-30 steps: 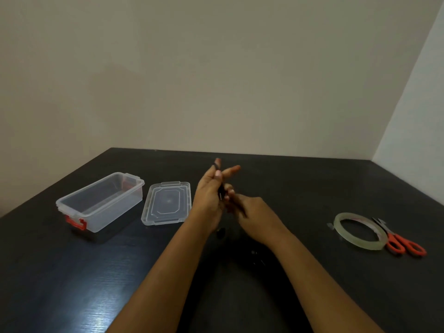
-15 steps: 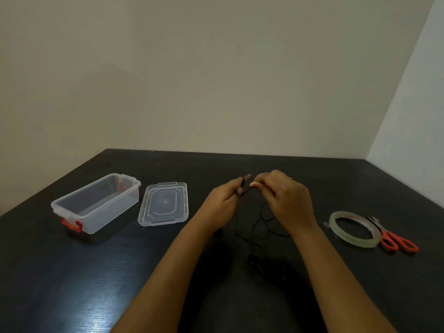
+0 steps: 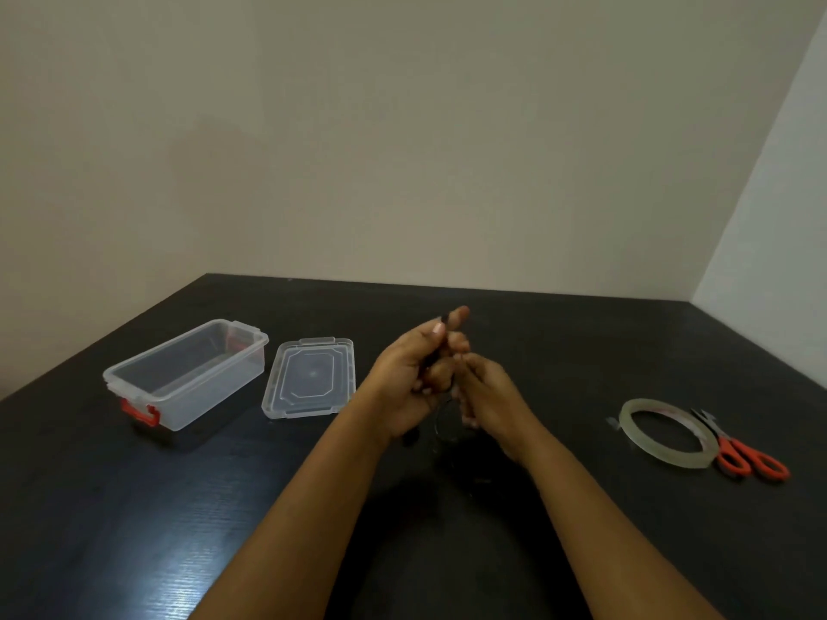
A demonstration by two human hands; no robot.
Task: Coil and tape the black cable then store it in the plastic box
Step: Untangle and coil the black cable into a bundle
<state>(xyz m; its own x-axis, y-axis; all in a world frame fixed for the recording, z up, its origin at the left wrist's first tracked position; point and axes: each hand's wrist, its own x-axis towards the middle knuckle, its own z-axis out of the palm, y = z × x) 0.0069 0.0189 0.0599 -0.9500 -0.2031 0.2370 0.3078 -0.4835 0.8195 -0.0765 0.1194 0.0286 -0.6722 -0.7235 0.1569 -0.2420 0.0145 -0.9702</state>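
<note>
My left hand [image 3: 414,378] is raised over the middle of the table, its thumb and fingers pinching the thin black cable [image 3: 443,425], whose end pokes out above the fingertips. My right hand [image 3: 485,398] is pressed close against it and grips the cable a little lower. A small loop of cable hangs between and under the two hands, hard to see against the dark table. The clear plastic box [image 3: 188,375] with red latches stands open at the left, its lid [image 3: 309,378] flat beside it.
A roll of clear tape [image 3: 667,434] lies at the right, with orange-handled scissors [image 3: 747,456] touching its far side. The table [image 3: 134,507] is black and its back edge meets the wall.
My right hand has come back down and in against my left hand. The cable loop that hung wide between them half a second ago is now small and tucked under the hands.
</note>
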